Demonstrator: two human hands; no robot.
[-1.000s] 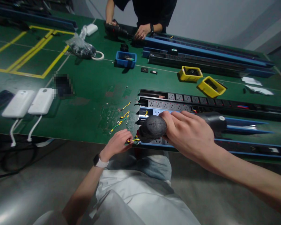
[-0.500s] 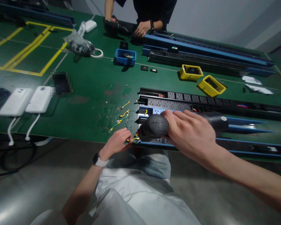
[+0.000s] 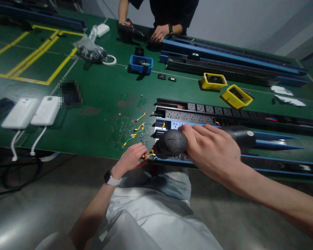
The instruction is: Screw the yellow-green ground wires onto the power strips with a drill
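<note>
Power drill clasped by right hand, roughly lengthwise along tabletop's near edge, just right of left hand pinching yellow wire.

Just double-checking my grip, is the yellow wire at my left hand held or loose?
Held: your left hand pinches the yellow wire, which pokes toward the black tool. Whether its far end is fastened, I cannot tell.

Parallel to the near edge of the workbench lie socket strips (loose wires left of their ends); two bins stand behind them, two cabled devices farther left.
</note>
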